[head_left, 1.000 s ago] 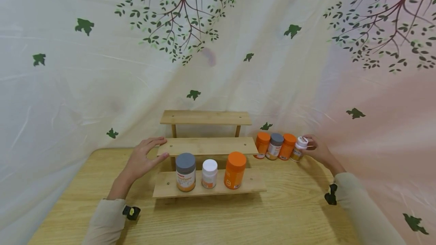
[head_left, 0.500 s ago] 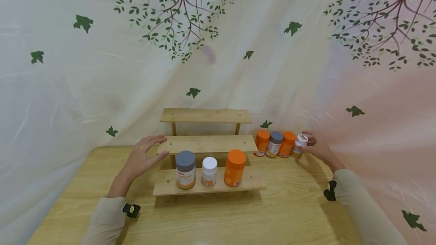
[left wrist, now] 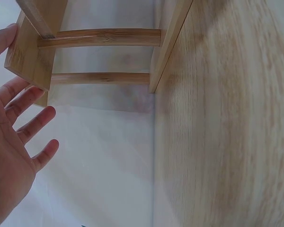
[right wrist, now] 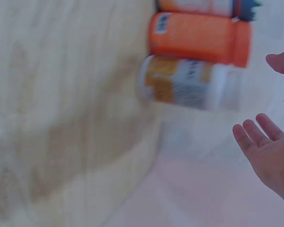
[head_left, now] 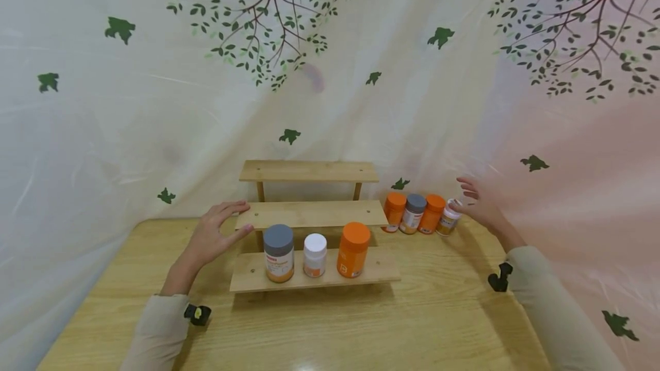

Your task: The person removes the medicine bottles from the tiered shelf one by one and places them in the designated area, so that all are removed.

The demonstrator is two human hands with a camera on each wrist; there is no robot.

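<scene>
A three-tier wooden display rack (head_left: 319, 214) stands on the table. My left hand (head_left: 210, 236) holds its middle step by the left end, thumb at the front edge and fingertips at the back; the outer fingers spread free in the left wrist view. The lowest step carries a grey-lidded jar (head_left: 279, 253), a small white bottle (head_left: 315, 255) and an orange jar (head_left: 353, 249). My right hand (head_left: 482, 208) is open and holds nothing, fingers apart, just beyond a white-capped bottle (right wrist: 177, 81) with a gold and white label. That bottle stands at the right end of a row.
Left of that bottle stand an orange jar (head_left: 432, 214), a grey-lidded jar (head_left: 413, 214) and another orange jar (head_left: 394, 212), close together by the rack. A pale curtain (head_left: 170, 107) with printed trees hangs behind the wooden table (head_left: 340, 331).
My right hand has let go of the white-capped bottle and moved up from it, fingers spreading. The left hand stays on the rack. The head view has tilted slightly.
</scene>
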